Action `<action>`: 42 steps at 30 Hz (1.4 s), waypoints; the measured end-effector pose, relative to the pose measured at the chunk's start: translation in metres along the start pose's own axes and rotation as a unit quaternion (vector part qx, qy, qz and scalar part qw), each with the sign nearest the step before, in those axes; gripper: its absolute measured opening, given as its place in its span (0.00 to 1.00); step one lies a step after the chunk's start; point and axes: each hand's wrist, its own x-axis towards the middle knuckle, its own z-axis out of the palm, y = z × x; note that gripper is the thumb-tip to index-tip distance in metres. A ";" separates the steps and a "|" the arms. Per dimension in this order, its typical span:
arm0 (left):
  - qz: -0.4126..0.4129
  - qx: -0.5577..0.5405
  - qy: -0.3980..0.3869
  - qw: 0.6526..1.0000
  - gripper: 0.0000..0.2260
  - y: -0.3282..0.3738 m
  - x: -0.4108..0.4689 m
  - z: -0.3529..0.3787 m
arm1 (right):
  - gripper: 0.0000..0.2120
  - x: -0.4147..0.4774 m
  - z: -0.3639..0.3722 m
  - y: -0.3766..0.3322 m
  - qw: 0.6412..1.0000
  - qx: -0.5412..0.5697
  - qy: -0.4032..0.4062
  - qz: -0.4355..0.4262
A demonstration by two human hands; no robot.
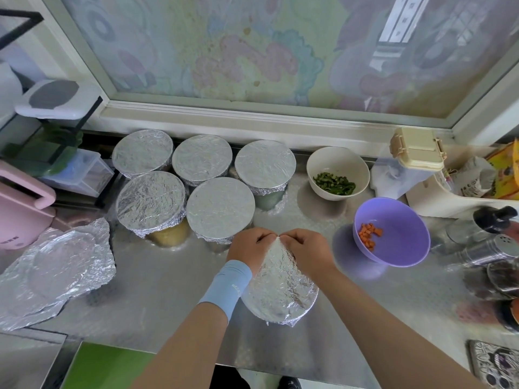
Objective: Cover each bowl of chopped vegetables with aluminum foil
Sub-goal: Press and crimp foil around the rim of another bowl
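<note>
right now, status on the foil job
Left hand and right hand both pinching foil over near bowl. White bowl, purple bowl uncovered. Nothing blocking.

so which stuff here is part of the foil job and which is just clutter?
Job:
- left hand and right hand, crimping foil on the near bowl
- five covered bowls
- white bowl, uncovered
- purple bowl, uncovered
- spare foil sheets

Clutter:
- beige box
- steel shakers
- pink appliance
</note>
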 end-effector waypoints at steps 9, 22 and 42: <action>-0.007 -0.010 0.044 0.999 0.09 -0.010 -0.010 -0.002 | 0.06 -0.005 -0.008 0.008 1.000 -0.018 0.012 0.002; -0.020 0.081 0.073 0.994 0.12 -0.011 -0.041 -0.013 | 0.06 -0.032 -0.002 0.007 0.989 -0.106 0.090 -0.044; -0.066 0.057 0.075 0.993 0.10 -0.021 -0.047 -0.004 | 0.12 -0.043 0.001 0.002 0.985 -0.144 0.096 -0.025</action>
